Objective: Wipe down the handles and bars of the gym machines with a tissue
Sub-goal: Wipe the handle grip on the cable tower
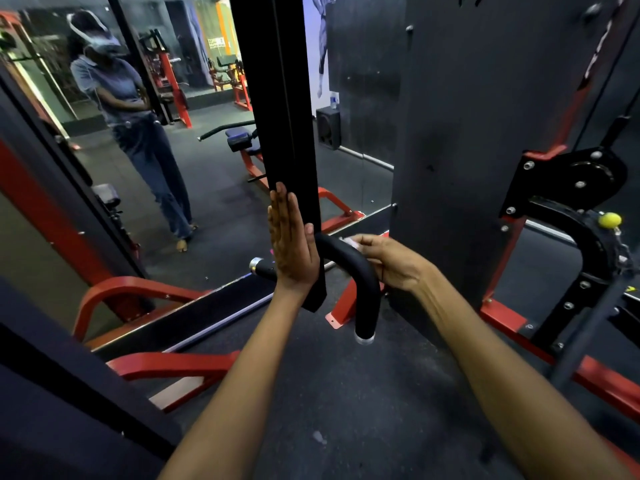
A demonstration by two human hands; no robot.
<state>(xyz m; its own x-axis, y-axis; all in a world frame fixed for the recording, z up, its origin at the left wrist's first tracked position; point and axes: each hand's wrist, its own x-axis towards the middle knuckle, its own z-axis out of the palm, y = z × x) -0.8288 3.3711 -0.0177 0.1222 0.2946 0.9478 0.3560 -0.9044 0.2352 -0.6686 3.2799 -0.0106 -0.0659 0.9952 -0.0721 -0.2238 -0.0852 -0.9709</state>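
A black padded bar [360, 271] curves in an arch in front of me, one chrome-capped end [364, 337] pointing down, the other [257, 265] pointing left. A black upright [287, 133] hangs in front of its left side. My left hand [291, 244] lies flat against that upright, fingers straight and pointing up. My right hand [388, 261] curls over the top right of the bar and pinches a small white tissue [349, 241] against it; most of the tissue is hidden under the fingers.
A large mirror [173, 168] on the left reflects a standing person and red gym machines. A tall black panel [467, 150] stands right of the bar. Further right, a red and black frame carries a pulley [585, 178] and a yellow knob [609, 220]. Dark rubber floor [346, 410] lies below.
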